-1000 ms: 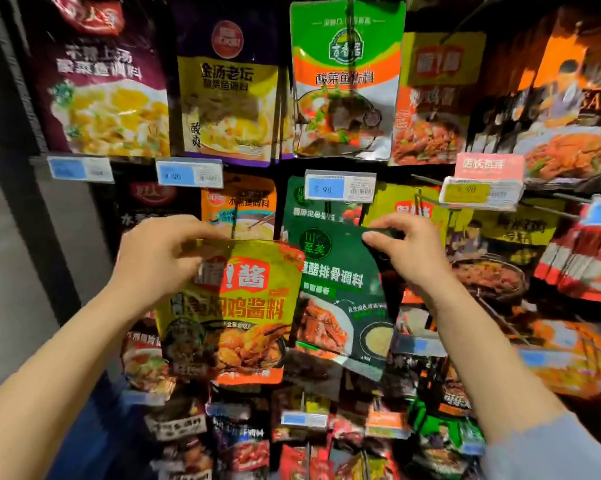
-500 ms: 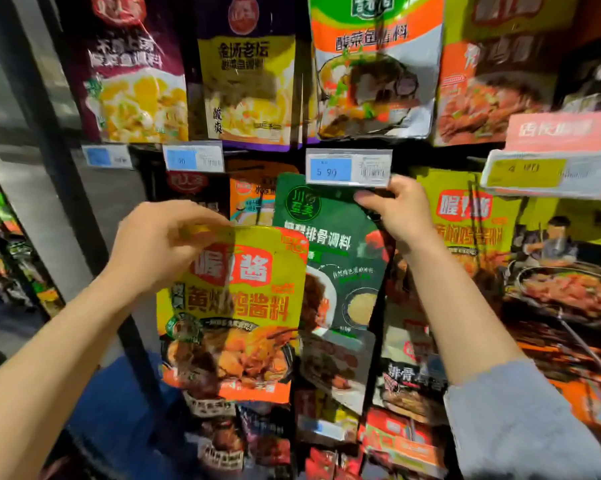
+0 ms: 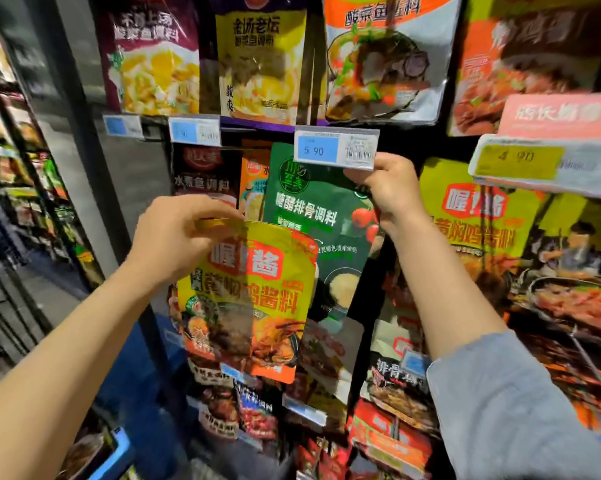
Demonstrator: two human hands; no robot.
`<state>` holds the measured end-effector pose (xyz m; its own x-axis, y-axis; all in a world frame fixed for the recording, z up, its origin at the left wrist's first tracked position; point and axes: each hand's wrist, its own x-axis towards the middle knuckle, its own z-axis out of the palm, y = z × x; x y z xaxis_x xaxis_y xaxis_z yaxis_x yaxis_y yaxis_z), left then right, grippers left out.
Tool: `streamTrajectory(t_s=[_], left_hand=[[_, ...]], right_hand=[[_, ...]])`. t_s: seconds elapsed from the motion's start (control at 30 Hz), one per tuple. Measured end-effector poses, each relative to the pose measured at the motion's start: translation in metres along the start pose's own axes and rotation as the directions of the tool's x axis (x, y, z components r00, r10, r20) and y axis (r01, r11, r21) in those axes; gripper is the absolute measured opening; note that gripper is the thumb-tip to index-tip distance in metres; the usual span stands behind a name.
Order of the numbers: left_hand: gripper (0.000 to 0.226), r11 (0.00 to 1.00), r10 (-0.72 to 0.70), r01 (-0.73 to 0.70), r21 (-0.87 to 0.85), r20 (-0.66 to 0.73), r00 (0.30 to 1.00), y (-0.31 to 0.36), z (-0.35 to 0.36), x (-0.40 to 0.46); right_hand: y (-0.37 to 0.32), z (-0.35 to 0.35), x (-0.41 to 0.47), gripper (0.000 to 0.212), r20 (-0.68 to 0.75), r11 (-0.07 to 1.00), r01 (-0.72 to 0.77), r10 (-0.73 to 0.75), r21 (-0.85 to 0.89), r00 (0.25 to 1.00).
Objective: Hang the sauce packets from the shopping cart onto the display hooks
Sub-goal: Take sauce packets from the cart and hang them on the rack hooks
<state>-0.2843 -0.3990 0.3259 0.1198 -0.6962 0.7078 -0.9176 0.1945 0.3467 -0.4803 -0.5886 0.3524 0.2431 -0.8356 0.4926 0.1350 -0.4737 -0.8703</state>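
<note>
The right hand [image 3: 392, 192] pinches the top corner of the green packet [image 3: 312, 216] just under the price tag [image 3: 337, 150]; the hook itself is hidden, so the hole may miss it and the packet fall. The left hand [image 3: 177, 237] grips the yellow packet [image 3: 254, 292] by its top edge, which may slip.

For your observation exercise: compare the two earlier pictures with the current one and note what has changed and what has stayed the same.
The right hand has lifted the green packet up and back, so its top now sits just behind the 5.90 price tag. Nothing was taken hold of or let go. The left hand still pinches the top of the yellow packet, held in front of the display.
</note>
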Motion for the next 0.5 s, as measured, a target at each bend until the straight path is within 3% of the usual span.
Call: streamTrajectory(t_s=[0.5], left_hand=[[0.022,0.999,-0.045,0.046,0.028,-0.058,0.997,0.013,-0.007,-0.026]], right_hand=[[0.0,0.003,0.01,0.025,0.044,0.999,-0.004,0.006,-0.036,0.999]])
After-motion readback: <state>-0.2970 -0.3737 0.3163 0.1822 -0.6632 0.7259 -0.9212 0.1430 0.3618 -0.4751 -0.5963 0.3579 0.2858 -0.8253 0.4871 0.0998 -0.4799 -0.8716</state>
